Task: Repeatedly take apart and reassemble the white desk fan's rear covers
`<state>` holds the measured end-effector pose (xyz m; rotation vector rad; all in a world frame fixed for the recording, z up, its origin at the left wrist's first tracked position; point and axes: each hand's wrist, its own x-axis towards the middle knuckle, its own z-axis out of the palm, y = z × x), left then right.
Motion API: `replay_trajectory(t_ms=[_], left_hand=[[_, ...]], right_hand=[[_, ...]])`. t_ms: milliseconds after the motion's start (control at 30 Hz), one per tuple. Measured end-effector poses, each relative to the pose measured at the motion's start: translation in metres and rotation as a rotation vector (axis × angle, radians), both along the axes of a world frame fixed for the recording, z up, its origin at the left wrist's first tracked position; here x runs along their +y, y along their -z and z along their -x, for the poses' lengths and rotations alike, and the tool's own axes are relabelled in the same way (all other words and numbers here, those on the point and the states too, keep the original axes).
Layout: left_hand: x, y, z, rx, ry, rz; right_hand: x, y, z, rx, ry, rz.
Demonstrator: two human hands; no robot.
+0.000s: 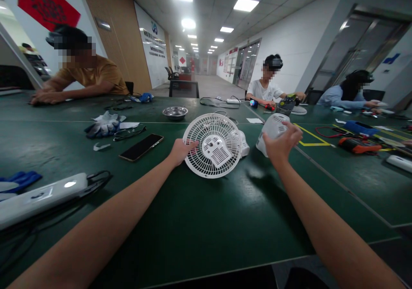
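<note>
A small white fan (213, 145) rests tilted on the green table (193, 220), its round grille and vented motor housing facing me. My left hand (180, 150) grips the left rim of the grille. My right hand (282, 141) is lifted off the table just right of the fan, its fingers wrapped around a white vented plastic fan part (272, 130).
A black phone (141, 147), grey gloves (103, 124) and a metal bowl (175, 112) lie beyond my left arm. A white power strip (41, 197) sits at near left. Tools (358, 145) and yellow tape lines are on the right. Three other people sit at the far side.
</note>
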<state>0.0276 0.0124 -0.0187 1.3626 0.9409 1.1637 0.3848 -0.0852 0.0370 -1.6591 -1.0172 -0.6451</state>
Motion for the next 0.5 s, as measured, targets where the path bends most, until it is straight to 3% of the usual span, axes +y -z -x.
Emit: replay_trajectory(t_ms=[100,200,367,500], left_hand=[[-0.001,0.0,0.0,-0.017,0.001,-0.006],[-0.001,0.0,-0.001,-0.026,-0.002,-0.01],[0.001,0.0,-0.002,-0.024,-0.013,0.016],[0.002,0.001,-0.001,-0.009,-0.003,0.007]], right_hand=[[0.003,0.007,-0.025,0.251,0.076,0.047],[0.012,0.021,-0.046,0.414,-0.021,0.114],[0.024,0.035,-0.067,0.381,-0.203,0.093],[0.023,0.036,-0.072,0.262,-0.219,0.127]])
